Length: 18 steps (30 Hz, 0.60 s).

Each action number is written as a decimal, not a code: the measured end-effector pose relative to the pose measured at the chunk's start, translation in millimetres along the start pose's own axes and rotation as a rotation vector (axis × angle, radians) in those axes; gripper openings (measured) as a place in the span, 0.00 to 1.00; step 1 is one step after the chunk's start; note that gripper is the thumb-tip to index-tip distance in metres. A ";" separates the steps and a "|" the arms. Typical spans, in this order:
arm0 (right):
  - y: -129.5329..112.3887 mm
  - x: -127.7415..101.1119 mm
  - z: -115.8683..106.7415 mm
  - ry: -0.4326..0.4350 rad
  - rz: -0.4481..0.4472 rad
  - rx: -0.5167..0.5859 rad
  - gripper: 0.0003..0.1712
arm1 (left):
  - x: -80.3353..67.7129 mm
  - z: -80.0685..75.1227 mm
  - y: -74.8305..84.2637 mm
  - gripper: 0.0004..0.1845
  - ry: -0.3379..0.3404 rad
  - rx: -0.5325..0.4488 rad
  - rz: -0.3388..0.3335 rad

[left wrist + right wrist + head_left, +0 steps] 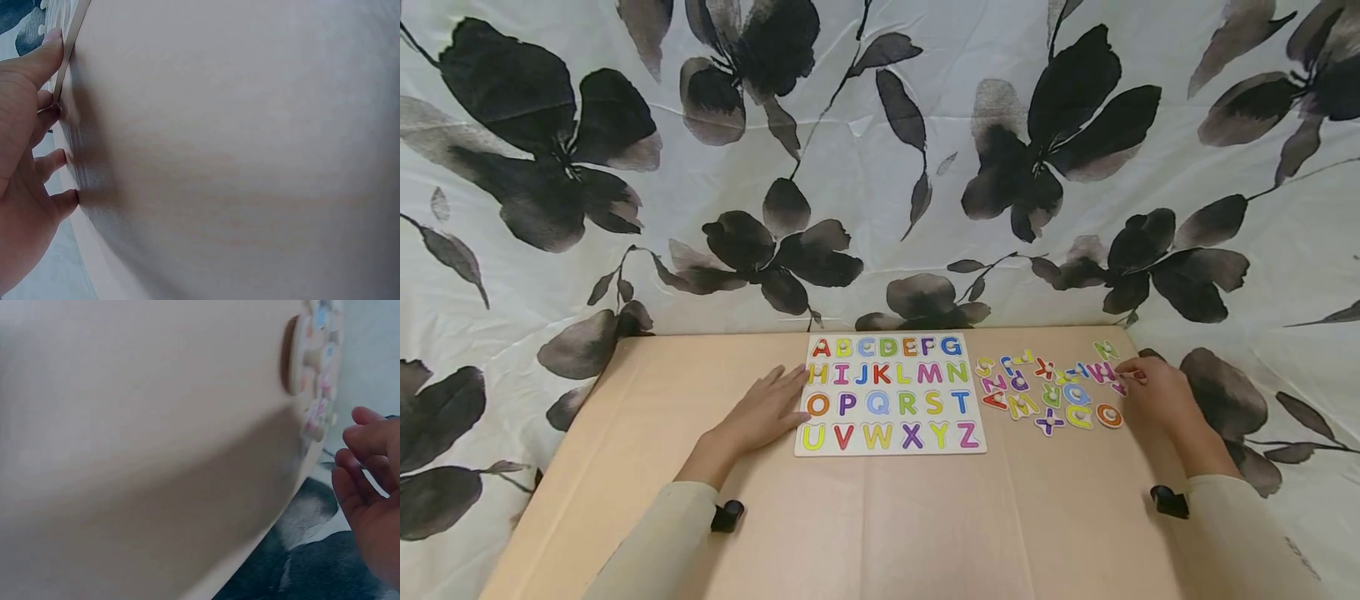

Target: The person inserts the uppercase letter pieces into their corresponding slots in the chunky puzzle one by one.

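Observation:
The alphabet puzzle board point(850, 408), white with coloured letters in four rows, lies flat on the table. My left hand point(765, 408) rests at its left edge with fingers extended. In the left wrist view, the thumb point(47, 59) touches the board's side. Loose letter pieces lie right of the board, among them an orange O point(1108, 416), a purple X point(1049, 422) and a yellow W point(1022, 406). At their right end hovers my right hand point(1165, 400), fingers loosely bent. The right wrist view shows this hand point(375, 481) apart from the knobbed pieces point(301, 356), with nothing visible in it.
A light tan table point(925, 525) carries everything. Behind it hangs white cloth point(895, 267) with dark flowers. A green N piece point(1106, 350) lies near the table's back right edge. Dark wrist cameras sit at the left cuff point(727, 516) and right cuff point(1169, 502).

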State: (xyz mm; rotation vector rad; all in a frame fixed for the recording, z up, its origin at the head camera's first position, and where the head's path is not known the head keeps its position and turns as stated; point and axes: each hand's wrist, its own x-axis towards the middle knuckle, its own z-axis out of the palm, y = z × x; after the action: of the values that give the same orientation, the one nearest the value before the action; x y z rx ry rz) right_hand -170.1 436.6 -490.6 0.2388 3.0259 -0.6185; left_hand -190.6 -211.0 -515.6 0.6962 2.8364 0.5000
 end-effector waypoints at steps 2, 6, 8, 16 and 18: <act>6.4 1.8 3.2 -0.021 -0.003 -0.016 0.15 | -0.4 0.1 -0.1 0.42 0.002 0.004 0.003; 13.5 4.7 10.0 -0.034 -0.016 -0.036 0.15 | -0.6 0.2 0.3 0.42 0.003 0.009 0.002; 15.0 5.2 12.8 -0.026 -0.015 -0.040 0.15 | -0.5 0.3 0.4 0.42 0.002 0.010 0.000; 16.3 4.1 13.8 -0.023 0.002 -0.035 0.13 | -0.2 0.9 0.1 0.43 -0.004 0.003 -0.019; 16.0 4.0 11.6 -0.036 -0.004 -0.045 0.13 | 0.0 1.2 0.2 0.43 -0.007 0.002 -0.022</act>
State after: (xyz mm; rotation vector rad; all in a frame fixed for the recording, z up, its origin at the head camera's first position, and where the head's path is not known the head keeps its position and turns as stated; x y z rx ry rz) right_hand -171.4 447.1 -507.7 0.2173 3.0030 -0.5475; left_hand -190.2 -210.5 -516.6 0.6650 2.8352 0.4896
